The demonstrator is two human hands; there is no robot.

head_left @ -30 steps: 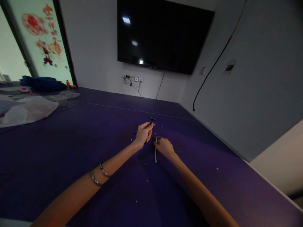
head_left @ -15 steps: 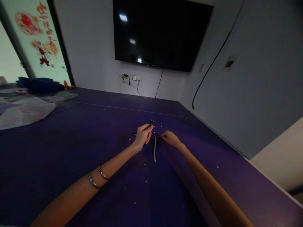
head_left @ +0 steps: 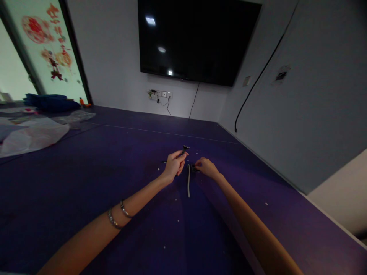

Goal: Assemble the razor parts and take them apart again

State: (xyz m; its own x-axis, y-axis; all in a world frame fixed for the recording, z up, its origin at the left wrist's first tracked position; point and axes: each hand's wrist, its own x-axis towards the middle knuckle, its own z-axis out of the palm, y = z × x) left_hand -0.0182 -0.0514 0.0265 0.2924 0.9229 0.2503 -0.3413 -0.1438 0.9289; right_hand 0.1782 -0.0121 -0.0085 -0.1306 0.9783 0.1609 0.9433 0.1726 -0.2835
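My left hand [head_left: 173,165] is closed around a slim dark tool with a short crosswise head [head_left: 185,148] that sticks up past the thumb; its exact kind is too small to tell. To its right, my right hand [head_left: 207,168] reaches down with fingers pinched at a small black piece [head_left: 194,168] on the purple surface. A grey bent strip or tube [head_left: 189,183] lies between the hands, its upper end beside the black piece. Just left of my left hand, a thin dark stick [head_left: 164,162] shows in part.
Small white bits [head_left: 266,203] dot the purple surface [head_left: 114,191]. Clear plastic sheeting [head_left: 37,135] and a dark blue cloth bundle [head_left: 51,103] lie at the far left. A black cable [head_left: 259,74] hangs along the right wall, and a television [head_left: 197,40] is mounted ahead.
The whole scene has shifted slightly to the right in view. Both hands keep nearly the same pose; the left still grips the dark tool and the right stays at the black piece.
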